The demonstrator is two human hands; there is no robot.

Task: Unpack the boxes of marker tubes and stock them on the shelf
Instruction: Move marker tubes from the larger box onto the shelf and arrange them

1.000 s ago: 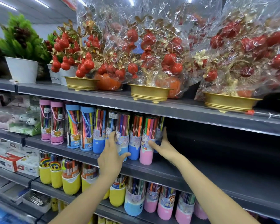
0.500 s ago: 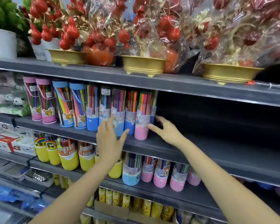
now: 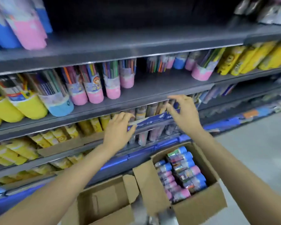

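An open cardboard box (image 3: 201, 207) stands on the floor at the lower right, packed with marker tubes (image 3: 180, 172) lying on their sides, their caps blue and pink. My left hand (image 3: 118, 127) hovers in front of a lower shelf, fingers loosely curled, with nothing in it. Further right, my right hand (image 3: 182, 113) hangs in the air with its fingers spread and bent, also holding nothing. Both hands are above the box and apart from it. Stocked tubes with pink bases (image 3: 94, 93) stand on the grey shelf (image 3: 144, 95) above my hands. The image is motion-blurred.
A second cardboard box (image 3: 104, 202), with nothing in it, sits left of the full one. Yellow-based tubes (image 3: 29, 106) fill the shelf's left end. The upper shelf (image 3: 136, 44) holds pink and blue tubes (image 3: 29, 33) at its left. Grey floor (image 3: 258, 151) lies to the right.
My view has dropped from the upper shelves to the lower shelves and the boxes. Both hands have left the tubes on the upper shelf and come down.
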